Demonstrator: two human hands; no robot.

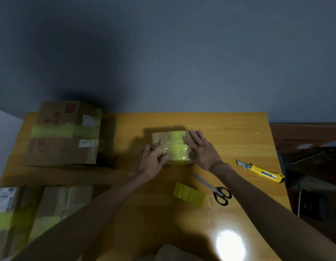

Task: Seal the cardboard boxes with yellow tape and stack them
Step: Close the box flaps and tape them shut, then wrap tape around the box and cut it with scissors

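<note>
Item under inspection: one small cardboard box (157, 136), lying flat on the wooden table (229, 132) at mid-table. A broad band of yellow tape (177, 150) runs across its top face from the far edge to the near edge.

Left hand (152, 160): laid on the left part of the box, fingers extended and close together, with their tips on the lid beside the tape band. The thumb lies against the near-left edge of the tape. It grips nothing.

Right hand (201, 147): spread flat, palm down, on the right part of the box. The fingers are fanned and point toward the far edge, touching the right margin of the tape. It grips nothing.

Relative to the box:
- Left, well apart: a stack of larger boxes (67, 136), banded with yellow tape and standing at the table's far-left end.
- Near side, just right of centre: a yellow tape roll (188, 194).
- Just right of the roll: black-handled scissors (216, 191), blades pointing toward the box.
- Right, well apart: a yellow utility knife (261, 171), blade out.
- Near-left, below the table edge: further boxes (12, 213), partly taped; detail blurred.
</note>
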